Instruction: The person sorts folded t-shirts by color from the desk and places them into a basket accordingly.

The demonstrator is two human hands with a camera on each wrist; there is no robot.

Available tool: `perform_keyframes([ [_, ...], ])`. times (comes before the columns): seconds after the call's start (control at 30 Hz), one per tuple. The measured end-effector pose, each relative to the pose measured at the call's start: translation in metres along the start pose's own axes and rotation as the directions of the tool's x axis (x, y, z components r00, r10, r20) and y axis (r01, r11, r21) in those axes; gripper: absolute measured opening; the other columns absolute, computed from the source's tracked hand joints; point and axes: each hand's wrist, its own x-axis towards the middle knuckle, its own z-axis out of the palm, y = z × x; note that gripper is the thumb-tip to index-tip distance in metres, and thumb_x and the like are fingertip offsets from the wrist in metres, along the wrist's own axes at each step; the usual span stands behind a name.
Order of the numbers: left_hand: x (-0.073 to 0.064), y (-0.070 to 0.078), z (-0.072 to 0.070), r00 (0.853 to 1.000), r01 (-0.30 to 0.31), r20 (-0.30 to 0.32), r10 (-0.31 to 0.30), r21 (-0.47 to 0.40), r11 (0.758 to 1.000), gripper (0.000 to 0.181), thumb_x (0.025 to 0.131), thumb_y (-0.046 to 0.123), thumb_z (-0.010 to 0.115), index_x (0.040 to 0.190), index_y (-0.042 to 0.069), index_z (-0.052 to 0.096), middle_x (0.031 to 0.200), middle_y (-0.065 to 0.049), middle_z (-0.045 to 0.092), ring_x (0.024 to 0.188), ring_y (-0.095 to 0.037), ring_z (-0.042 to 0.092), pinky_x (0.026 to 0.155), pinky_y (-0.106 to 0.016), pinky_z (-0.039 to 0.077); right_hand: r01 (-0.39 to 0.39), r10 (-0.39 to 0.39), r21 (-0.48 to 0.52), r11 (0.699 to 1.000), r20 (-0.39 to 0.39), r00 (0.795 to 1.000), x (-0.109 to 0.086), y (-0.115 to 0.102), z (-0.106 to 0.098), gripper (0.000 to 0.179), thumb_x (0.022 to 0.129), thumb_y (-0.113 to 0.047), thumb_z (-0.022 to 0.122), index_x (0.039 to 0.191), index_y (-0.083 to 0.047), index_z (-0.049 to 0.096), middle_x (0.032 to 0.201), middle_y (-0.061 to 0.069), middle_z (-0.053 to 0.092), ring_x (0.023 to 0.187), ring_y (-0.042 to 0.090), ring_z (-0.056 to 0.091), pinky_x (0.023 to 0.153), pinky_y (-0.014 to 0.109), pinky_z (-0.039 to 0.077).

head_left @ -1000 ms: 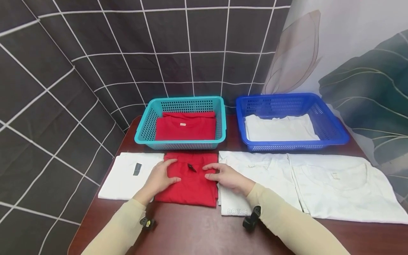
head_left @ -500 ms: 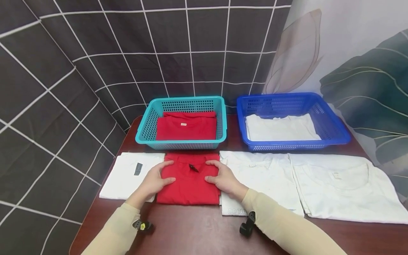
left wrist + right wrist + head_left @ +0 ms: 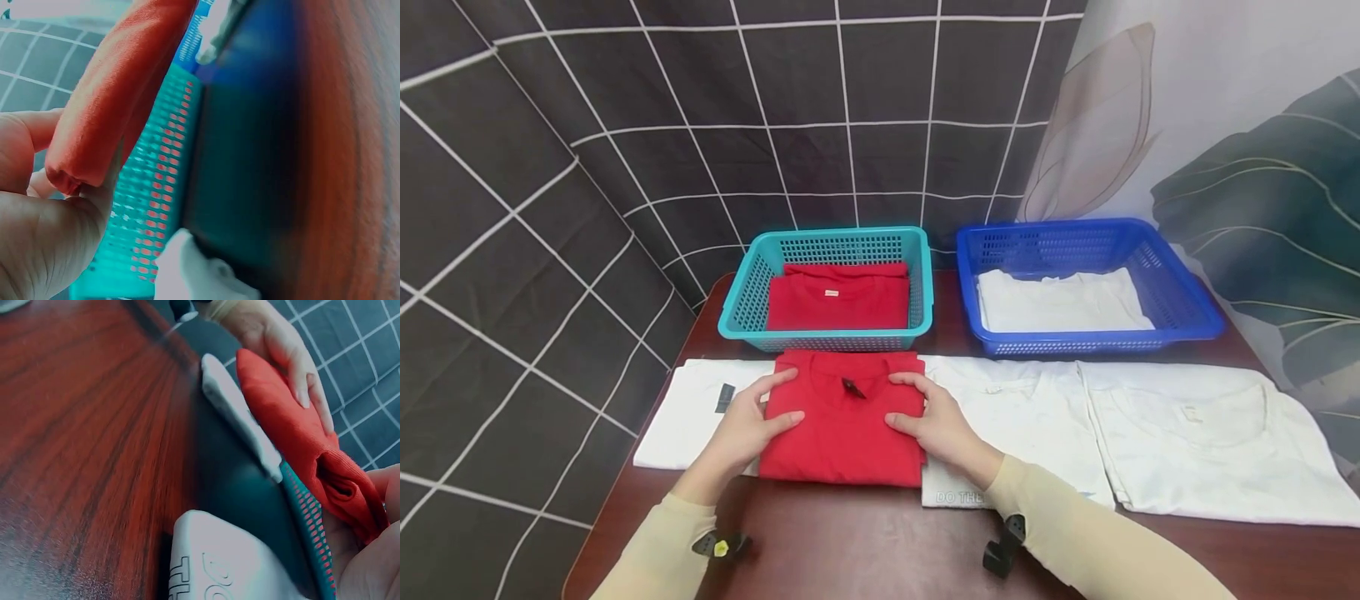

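Note:
A folded red T-shirt (image 3: 842, 437) with a dark tag at its collar hangs just above the table, held between both hands. My left hand (image 3: 747, 427) grips its left edge, thumb on top and the other fingers partly hidden beneath. On the opposite edge, my right hand (image 3: 938, 423) grips it the same way. The left wrist view shows the thick folded edge of the red T-shirt (image 3: 119, 94) between thumb and fingers, raised off the wood. Folded white shirts lie on either side: one (image 3: 681, 417) at left, two others (image 3: 1022, 425) at right.
Behind the shirts stands a teal basket (image 3: 827, 336) with folded red clothes (image 3: 842, 308) inside. To its right is a blue basket (image 3: 1090, 338) holding folded white clothes (image 3: 1060, 304). A dark gridded curtain (image 3: 887, 158) hangs behind the brown table (image 3: 850, 542).
Both hands have closed in on the red T-shirt's side edges and raised it off the table. It now overlaps the left white shirt in the head view. The baskets have stayed put.

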Motion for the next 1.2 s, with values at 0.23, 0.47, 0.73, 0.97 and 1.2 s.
perform_keyframes([
  [0.23,-0.012,0.028,-0.004,0.997,-0.072,-0.005,0.072,-0.024,0.997,0.072,0.082,0.020,0.077,0.145,0.023,0.041,0.132,-0.012,0.049,0.102,-0.031,0.064,0.075,-0.040,0.057,0.049,-0.055,0.121,0.991,0.047,0.997,-0.009,-0.023,-0.014,0.056,0.082,-0.003,0.074,0.133,-0.018,0.053,0.122,0.009,0.058,0.094,0.024,0.066,0.077,0.035,0.056],
  [0.47,0.006,0.049,-0.009,0.985,-0.166,-0.040,0.165,-0.010,0.986,0.071,0.083,0.019,0.076,0.145,0.022,0.042,0.138,-0.007,0.042,0.113,-0.032,0.057,0.079,-0.035,0.056,0.127,-0.131,0.096,0.987,0.032,0.991,0.007,-0.045,-0.030,0.057,0.083,-0.005,0.074,0.134,-0.020,0.052,0.126,0.008,0.054,0.101,0.028,0.063,0.076,0.038,0.057],
  [0.73,0.046,0.063,-0.023,0.982,-0.175,-0.076,0.172,-0.034,0.984,0.070,0.085,0.018,0.075,0.146,0.023,0.042,0.142,-0.007,0.039,0.121,-0.032,0.050,0.082,-0.031,0.054,0.139,-0.143,0.099,0.985,0.029,0.989,0.050,-0.061,-0.043,0.058,0.083,-0.011,0.075,0.135,-0.023,0.051,0.127,0.006,0.052,0.108,0.027,0.058,0.079,0.038,0.056],
  [0.97,0.088,0.074,-0.036,0.991,-0.103,-0.102,0.092,-0.117,0.988,0.067,0.085,0.018,0.074,0.144,0.029,0.044,0.137,-0.010,0.044,0.119,-0.031,0.051,0.080,-0.036,0.056,0.073,-0.081,0.165,0.984,0.044,0.996,0.092,-0.078,-0.048,0.061,0.084,-0.014,0.074,0.138,-0.029,0.049,0.130,0.008,0.049,0.109,0.029,0.058,0.077,0.042,0.056],
  [1.2,0.125,0.078,-0.045,0.986,-0.109,-0.143,0.081,-0.199,0.974,0.063,0.088,0.010,0.070,0.143,0.028,0.046,0.139,-0.009,0.040,0.121,-0.031,0.047,0.079,-0.036,0.056,0.045,-0.050,0.216,0.975,0.018,0.999,0.132,-0.082,-0.047,0.060,0.085,-0.013,0.073,0.137,-0.030,0.050,0.129,0.005,0.049,0.112,0.027,0.055,0.079,0.041,0.056],
])
